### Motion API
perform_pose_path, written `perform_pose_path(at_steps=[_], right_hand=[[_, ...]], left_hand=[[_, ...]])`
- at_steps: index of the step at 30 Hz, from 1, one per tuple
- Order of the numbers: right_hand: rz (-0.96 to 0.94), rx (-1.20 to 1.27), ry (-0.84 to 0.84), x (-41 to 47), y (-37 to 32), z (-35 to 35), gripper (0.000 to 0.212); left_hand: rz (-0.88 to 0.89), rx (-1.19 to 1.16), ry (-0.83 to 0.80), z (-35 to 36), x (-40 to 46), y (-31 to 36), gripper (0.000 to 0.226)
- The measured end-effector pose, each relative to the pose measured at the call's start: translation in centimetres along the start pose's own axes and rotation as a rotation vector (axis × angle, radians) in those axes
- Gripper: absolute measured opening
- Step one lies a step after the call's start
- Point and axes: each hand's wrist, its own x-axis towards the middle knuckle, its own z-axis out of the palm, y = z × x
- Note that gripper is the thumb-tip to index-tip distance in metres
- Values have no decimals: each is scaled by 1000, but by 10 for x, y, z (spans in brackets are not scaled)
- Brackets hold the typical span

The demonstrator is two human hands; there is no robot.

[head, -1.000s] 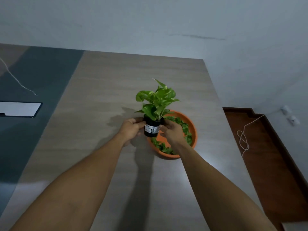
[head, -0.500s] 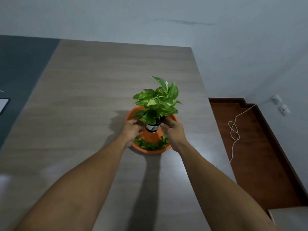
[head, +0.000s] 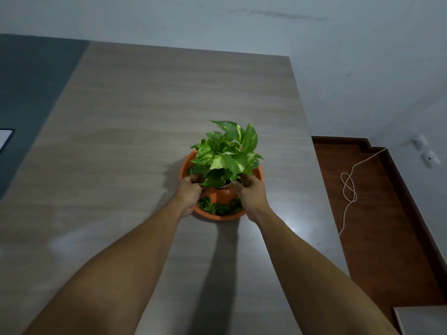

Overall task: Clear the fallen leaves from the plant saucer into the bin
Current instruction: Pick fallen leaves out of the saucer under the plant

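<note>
An orange plant saucer (head: 219, 196) sits on the wooden table (head: 145, 141), right of the middle. Several fallen green leaves (head: 219, 207) lie along its near inner rim. A small black pot with a green variegated plant (head: 227, 153) stands over the saucer's middle. The pot itself is almost hidden by foliage and fingers. My left hand (head: 189, 191) grips the pot from the left. My right hand (head: 250, 192) grips it from the right. No bin is in view.
The table's right edge drops to a brown floor (head: 377, 213) with a looped white cord (head: 349, 187). Wall sockets (head: 428, 155) sit at the right. A grey wall stands behind. A dark framed sheet (head: 4, 139) lies at the far left.
Both hands have carried the potted plant from left of the saucer to over its middle and lower; the pot's label is now hidden behind the leaves.
</note>
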Motion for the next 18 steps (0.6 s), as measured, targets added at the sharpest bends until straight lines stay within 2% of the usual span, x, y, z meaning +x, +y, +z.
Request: perform_pose_path(at_steps=[5, 8, 12, 18], right_hand=[[34, -14, 42, -3, 2, -4, 19], [50, -125, 86, -10, 10, -11, 20], [-2, -317, 133, -37, 22, -29, 18], [-79, -433, 69, -56, 24, -55, 18]], left_hand=[[13, 24, -26, -6, -7, 1, 41], [35, 68, -34, -14, -22, 1, 39], [61, 299, 40, -25, -47, -8, 18], [219, 797, 188, -28, -70, -24, 38]])
